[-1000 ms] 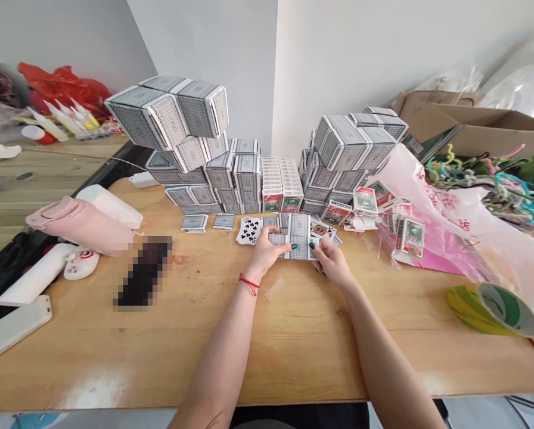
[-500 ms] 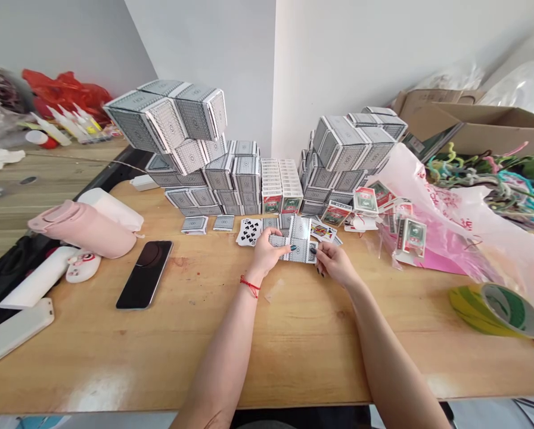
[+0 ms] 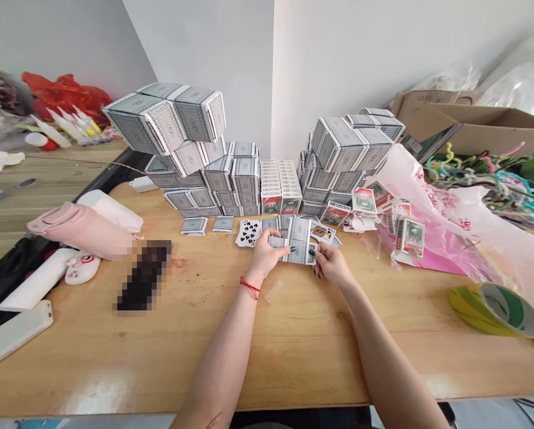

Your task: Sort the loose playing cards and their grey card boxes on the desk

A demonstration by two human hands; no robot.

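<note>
Grey-backed playing cards (image 3: pixel 299 241), set crosswise over one another, are held between both hands at the table's middle. My left hand (image 3: pixel 267 253) pinches their left part, thumb on top. On the right edge, my right hand (image 3: pixel 331 262) grips with thumb and fingertips. Just behind lie a ten of spades (image 3: pixel 249 232), face up, and a face card (image 3: pixel 323 232). Small stacks of cards (image 3: pixel 193 226) rest farther left. Two tall structures of card-covered blocks, one left (image 3: pixel 164 128) and one right (image 3: pixel 345 149), flank rows of card boxes (image 3: pixel 289 187).
A pink bottle (image 3: pixel 81 229), a pixelated dark phone (image 3: pixel 144 277) and a white power bank (image 3: pixel 16 333) lie left. At the right are loose card boxes (image 3: pixel 412 238), pink plastic (image 3: pixel 455 220), a tape roll (image 3: pixel 497 310) and a cardboard box (image 3: pixel 486 131).
The upright card in the hands has tilted slightly, and its glare has gone. My right hand has shifted a little left. The view has moved very slightly.
</note>
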